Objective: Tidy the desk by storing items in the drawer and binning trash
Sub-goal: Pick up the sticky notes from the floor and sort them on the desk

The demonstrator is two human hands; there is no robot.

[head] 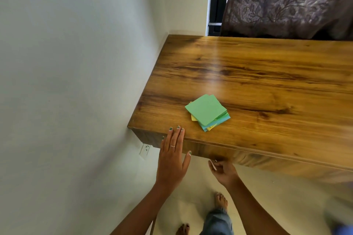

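Notes stack [207, 112] lies on desk [267, 82] just ahead-right of left hand [172, 158] fingertips, which lie flat and straight on the edge; right hand [222, 171] curls under drawer front [219, 151], farther.

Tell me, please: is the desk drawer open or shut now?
Shut, as far as shows: the drawer front lies flush under the desk top, no gap visible. The right hand curls at its lower edge; the left hand lies flat against it.
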